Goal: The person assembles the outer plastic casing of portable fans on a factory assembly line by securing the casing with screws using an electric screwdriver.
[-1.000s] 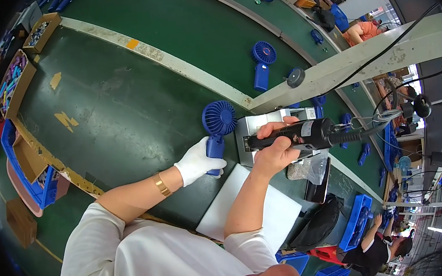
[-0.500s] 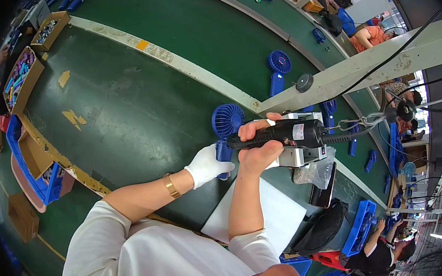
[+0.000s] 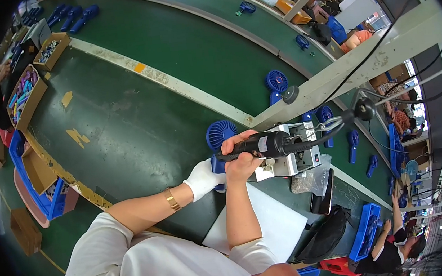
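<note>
My left hand (image 3: 203,180), in a white glove, is closed round the handle of a blue handheld fan (image 3: 221,135) and keeps it just above the green worktop. In my bare right hand (image 3: 243,166) is a black electric screwdriver (image 3: 270,144), hung from a metal hook and a cable. The screwdriver's tip lies over the fan's handle; my hands hide whether it touches. Right behind the screwdriver stands a small white metal machine (image 3: 301,151). A white foam sheet (image 3: 271,213) lies on the worktop near my right forearm.
A clear bag of small parts (image 3: 310,179), a phone-like dark slab (image 3: 322,198) and a black bag (image 3: 323,234) lie at right. Beyond a pale post (image 3: 362,60), a green conveyor (image 3: 180,41) carries several blue fans. Cardboard boxes (image 3: 30,106) stand at far left. Other people sit nearby.
My right hand has brought the screwdriver left and tilted it over the fan's handle. The fan has shifted slightly left and down in view. Fans on the conveyor have changed place.
</note>
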`<state>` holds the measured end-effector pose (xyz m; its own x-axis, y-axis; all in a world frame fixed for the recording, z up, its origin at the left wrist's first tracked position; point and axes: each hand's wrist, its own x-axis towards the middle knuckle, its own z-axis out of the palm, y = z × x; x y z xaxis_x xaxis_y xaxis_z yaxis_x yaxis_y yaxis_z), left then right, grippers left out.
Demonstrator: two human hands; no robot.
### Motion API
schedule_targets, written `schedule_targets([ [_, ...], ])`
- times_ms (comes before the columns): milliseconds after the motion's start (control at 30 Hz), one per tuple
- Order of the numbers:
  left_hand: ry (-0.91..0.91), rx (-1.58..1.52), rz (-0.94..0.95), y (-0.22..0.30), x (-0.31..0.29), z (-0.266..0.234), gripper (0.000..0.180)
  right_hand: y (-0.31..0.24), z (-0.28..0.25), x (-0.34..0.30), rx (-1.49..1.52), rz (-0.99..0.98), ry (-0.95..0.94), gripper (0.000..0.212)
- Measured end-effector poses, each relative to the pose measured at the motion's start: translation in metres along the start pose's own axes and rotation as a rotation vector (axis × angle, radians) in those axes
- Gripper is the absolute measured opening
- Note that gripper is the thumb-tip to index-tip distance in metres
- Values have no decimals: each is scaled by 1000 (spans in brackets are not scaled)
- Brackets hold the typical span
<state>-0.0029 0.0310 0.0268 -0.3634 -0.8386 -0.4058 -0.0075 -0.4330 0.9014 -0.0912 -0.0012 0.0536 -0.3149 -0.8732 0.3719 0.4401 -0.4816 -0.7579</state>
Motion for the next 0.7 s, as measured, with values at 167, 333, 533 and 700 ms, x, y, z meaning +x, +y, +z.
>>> schedule_targets([
  [167, -48, -193, 27, -9, 1, 3, 28, -11, 4, 5, -42, 43, 10, 76],
  [333, 12, -378, 30, 5, 5, -4, 42, -43, 2, 15, -87, -141, 22, 64],
  [533, 456, 699, 581, 82, 91, -39, 90, -45, -7, 19, -363, -138, 106, 45],
  [700, 370, 1360, 809, 37, 92, -38, 55, -66, -19, 25, -668, -354, 146, 59],
])
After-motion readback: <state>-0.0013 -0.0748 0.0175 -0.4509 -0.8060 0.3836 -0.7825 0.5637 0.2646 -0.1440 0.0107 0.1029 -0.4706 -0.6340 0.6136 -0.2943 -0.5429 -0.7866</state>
